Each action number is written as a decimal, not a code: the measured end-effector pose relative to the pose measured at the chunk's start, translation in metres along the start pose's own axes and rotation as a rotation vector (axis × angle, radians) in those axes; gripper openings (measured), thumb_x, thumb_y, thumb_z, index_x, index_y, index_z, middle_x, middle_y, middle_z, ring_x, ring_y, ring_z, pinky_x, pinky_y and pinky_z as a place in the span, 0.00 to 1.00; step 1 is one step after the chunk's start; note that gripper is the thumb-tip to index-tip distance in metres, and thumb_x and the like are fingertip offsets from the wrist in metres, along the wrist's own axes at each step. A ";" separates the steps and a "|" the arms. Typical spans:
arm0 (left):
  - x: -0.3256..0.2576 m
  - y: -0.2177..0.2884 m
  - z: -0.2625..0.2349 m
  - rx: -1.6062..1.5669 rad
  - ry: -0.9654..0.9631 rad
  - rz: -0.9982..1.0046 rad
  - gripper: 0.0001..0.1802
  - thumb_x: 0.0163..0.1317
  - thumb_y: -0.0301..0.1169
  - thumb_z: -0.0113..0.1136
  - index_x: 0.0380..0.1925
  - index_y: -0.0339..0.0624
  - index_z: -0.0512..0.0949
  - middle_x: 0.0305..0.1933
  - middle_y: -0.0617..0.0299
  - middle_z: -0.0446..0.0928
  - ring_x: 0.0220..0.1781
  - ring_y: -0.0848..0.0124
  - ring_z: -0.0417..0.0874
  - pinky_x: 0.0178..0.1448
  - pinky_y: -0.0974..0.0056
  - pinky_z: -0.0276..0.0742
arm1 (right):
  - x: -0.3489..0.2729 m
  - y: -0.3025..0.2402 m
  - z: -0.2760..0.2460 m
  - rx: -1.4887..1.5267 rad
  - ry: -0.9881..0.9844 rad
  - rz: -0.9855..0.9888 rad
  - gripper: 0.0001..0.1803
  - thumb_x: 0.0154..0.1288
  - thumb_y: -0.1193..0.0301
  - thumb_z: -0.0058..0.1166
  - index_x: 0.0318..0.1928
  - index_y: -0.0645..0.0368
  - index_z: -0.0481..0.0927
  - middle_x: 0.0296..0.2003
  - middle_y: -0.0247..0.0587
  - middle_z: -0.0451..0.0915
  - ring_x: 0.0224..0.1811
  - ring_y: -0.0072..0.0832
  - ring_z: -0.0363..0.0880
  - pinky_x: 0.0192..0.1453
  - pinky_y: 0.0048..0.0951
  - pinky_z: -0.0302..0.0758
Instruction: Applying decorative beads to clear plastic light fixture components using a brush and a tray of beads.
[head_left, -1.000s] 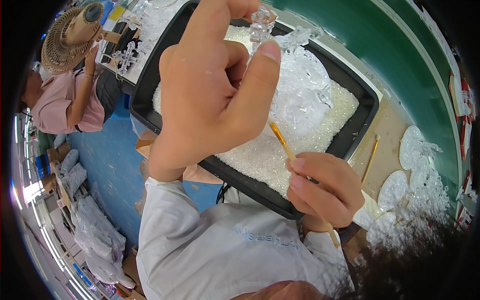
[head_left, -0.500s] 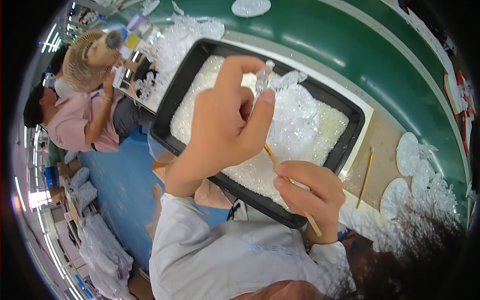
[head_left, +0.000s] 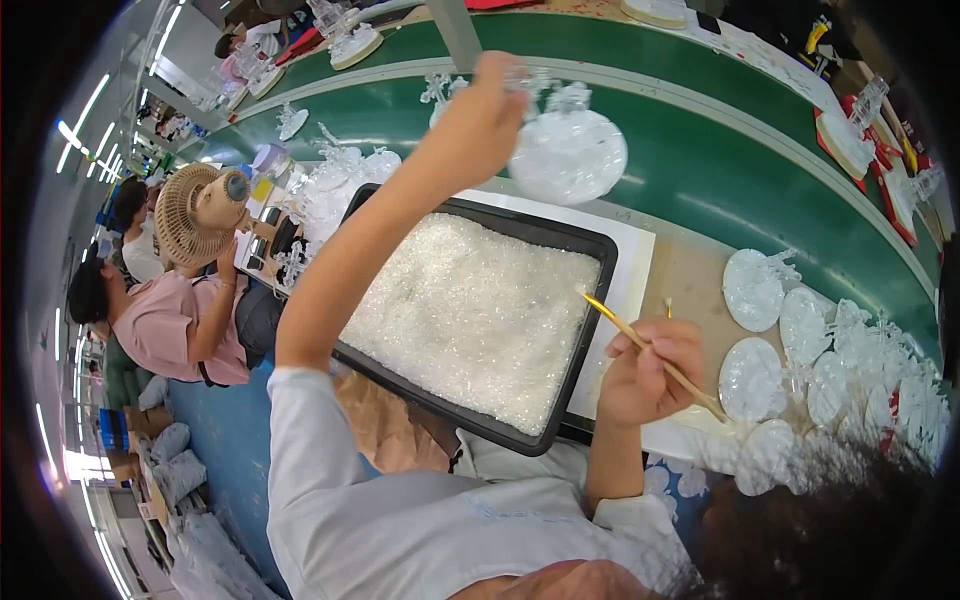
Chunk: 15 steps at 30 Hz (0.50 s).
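Observation:
My left hand (head_left: 482, 125) is stretched far out over the green belt. Its fingers are closed on the clear upper part of a figurine (head_left: 568, 155) with a round, white, glittery base. My right hand (head_left: 655, 372) pinches a wooden paintbrush (head_left: 622, 325) with a gold ferrule, its tip over the right rim of the black tray (head_left: 578, 375). White sparkling granules (head_left: 470, 310) fill this tray, which sits in front of me. Motion blurs the figurine's clear top.
Finished-looking clear figurines (head_left: 752, 290) with round white bases crowd the right side. More clear pieces (head_left: 335, 185) lie beyond the tray at left. The green belt (head_left: 690, 205) curves across the back. At left, a fan (head_left: 200, 215) stands near a seated person in pink (head_left: 165, 330).
My left hand has carried the figurine from over the tray outward to the green belt. My right hand has moved right, drawing the brush away from the figurine. The view has shifted.

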<state>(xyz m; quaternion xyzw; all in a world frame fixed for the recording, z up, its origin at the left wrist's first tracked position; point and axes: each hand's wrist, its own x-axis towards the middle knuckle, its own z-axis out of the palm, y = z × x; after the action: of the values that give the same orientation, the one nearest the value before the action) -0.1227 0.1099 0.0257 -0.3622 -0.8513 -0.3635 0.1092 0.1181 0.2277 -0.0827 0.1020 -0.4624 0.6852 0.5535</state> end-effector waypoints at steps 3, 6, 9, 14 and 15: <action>0.052 -0.029 0.069 0.074 -0.064 0.121 0.17 0.72 0.29 0.53 0.58 0.40 0.63 0.38 0.34 0.82 0.44 0.35 0.83 0.48 0.40 0.75 | -0.001 0.001 0.002 -0.014 0.001 0.027 0.07 0.73 0.75 0.53 0.46 0.66 0.75 0.40 0.55 0.78 0.28 0.33 0.82 0.26 0.29 0.82; 0.083 -0.053 0.116 0.149 -0.290 0.076 0.20 0.73 0.34 0.52 0.60 0.41 0.62 0.43 0.31 0.82 0.48 0.33 0.83 0.53 0.38 0.75 | 0.004 -0.011 -0.009 0.051 0.114 0.253 0.07 0.74 0.75 0.53 0.48 0.66 0.75 0.40 0.52 0.79 0.28 0.32 0.82 0.27 0.28 0.82; 0.104 -0.069 0.130 0.379 -0.444 0.045 0.27 0.75 0.45 0.50 0.65 0.39 0.66 0.47 0.32 0.82 0.51 0.34 0.82 0.58 0.39 0.76 | 0.011 -0.025 -0.026 0.098 0.206 0.324 0.08 0.76 0.77 0.51 0.50 0.67 0.76 0.41 0.49 0.80 0.29 0.31 0.83 0.27 0.26 0.82; 0.135 -0.127 0.079 0.912 0.052 -0.059 0.24 0.70 0.47 0.52 0.53 0.40 0.82 0.53 0.43 0.84 0.54 0.42 0.84 0.57 0.42 0.80 | 0.015 -0.037 -0.048 0.077 0.287 0.295 0.09 0.76 0.75 0.55 0.50 0.68 0.78 0.40 0.49 0.81 0.29 0.31 0.83 0.26 0.25 0.79; 0.137 -0.146 0.069 1.020 0.116 -0.135 0.23 0.68 0.45 0.53 0.52 0.39 0.82 0.53 0.44 0.84 0.55 0.41 0.84 0.57 0.42 0.80 | 0.015 -0.038 -0.050 0.083 0.289 0.304 0.09 0.76 0.74 0.55 0.49 0.68 0.79 0.40 0.49 0.81 0.29 0.31 0.83 0.25 0.24 0.79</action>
<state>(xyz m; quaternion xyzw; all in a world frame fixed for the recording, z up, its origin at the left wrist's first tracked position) -0.3168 0.1628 -0.0402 -0.1866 -0.9342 0.0721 0.2954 0.1638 0.2738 -0.0805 -0.0454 -0.3597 0.7868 0.4995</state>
